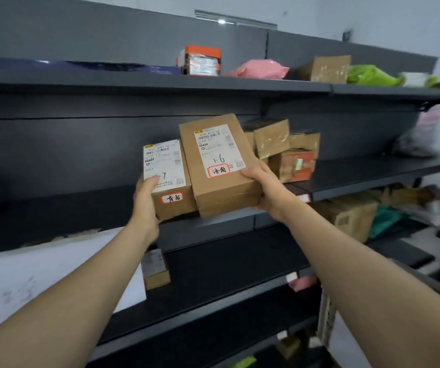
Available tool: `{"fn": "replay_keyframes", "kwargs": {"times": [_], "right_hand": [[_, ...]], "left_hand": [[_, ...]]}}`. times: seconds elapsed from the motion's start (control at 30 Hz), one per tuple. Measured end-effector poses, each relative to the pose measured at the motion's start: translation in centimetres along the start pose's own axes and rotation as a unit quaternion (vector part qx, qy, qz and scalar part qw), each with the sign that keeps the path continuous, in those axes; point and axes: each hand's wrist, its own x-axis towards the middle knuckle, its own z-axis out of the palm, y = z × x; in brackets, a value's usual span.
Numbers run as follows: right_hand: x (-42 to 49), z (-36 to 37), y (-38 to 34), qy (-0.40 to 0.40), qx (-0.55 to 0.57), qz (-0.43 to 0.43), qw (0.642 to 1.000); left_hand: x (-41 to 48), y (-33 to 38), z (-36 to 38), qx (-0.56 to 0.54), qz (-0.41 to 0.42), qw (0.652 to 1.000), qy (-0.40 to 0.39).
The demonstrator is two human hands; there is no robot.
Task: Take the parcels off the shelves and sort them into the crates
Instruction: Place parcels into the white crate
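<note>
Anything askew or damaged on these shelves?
Only the heap of taped boxes on the middle shelf, behind the right hand: piled crookedly, the top one tilted. The small parcel and large parcel being held look intact; nothing spilled.

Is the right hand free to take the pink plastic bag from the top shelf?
Probably not yet. The right hand grips the larger brown cardboard box, so it is occupied, though nothing stands in front of the pink plastic bag.

"7" and "青岛" on the smaller parcel (171,179); "1-6" and "济南" on the larger parcel (219,166)
</note>
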Motion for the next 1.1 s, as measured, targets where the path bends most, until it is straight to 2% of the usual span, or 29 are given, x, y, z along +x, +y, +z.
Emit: {"fn": "replay_keyframes", "kwargs": {"times": [0.17, 0.37, 0.5, 0.77, 0.9, 1.03, 1.1], "right_hand": [[-9.3, -11.4, 1.1, 0.128, 0.005, 0.065, 0.99], [-18.9, -25.0, 2.6, 0.281, -0.004, 0.13, 0.951], [-24.0, -33.0, 5.2, 0.366, -0.032, 0.184, 0.912], [-29.5, -47.3, 10.8, 0.51, -0.041, 0.291, 0.808], [-29.8, -52.5, 14.3, 0.555, -0.006, 0.324, 0.766], [-28.7, -56.1, 17.8, 0.575, 0.055, 0.343, 0.741], [-27.3, -57.7, 19.0, 0.574, 0.072, 0.351, 0.736]], "left_hand": [[-6.8, -5.6, 9.6, 0.023, -0.079, 0.99, -0.117], [-13.6, -13.9, 22.1, 0.095, -0.209, 0.948, -0.219], [-16.3, -20.9, 28.9, 0.13, -0.269, 0.912, -0.282], [-19.4, -34.5, 42.3, 0.202, -0.323, 0.831, -0.406], [-19.7, -39.9, 46.8, 0.234, -0.343, 0.804, -0.426], [-18.0, -44.0, 49.8, 0.252, -0.357, 0.805, -0.402], [-16.5, -45.5, 50.8, 0.25, -0.361, 0.82, -0.367]]}}
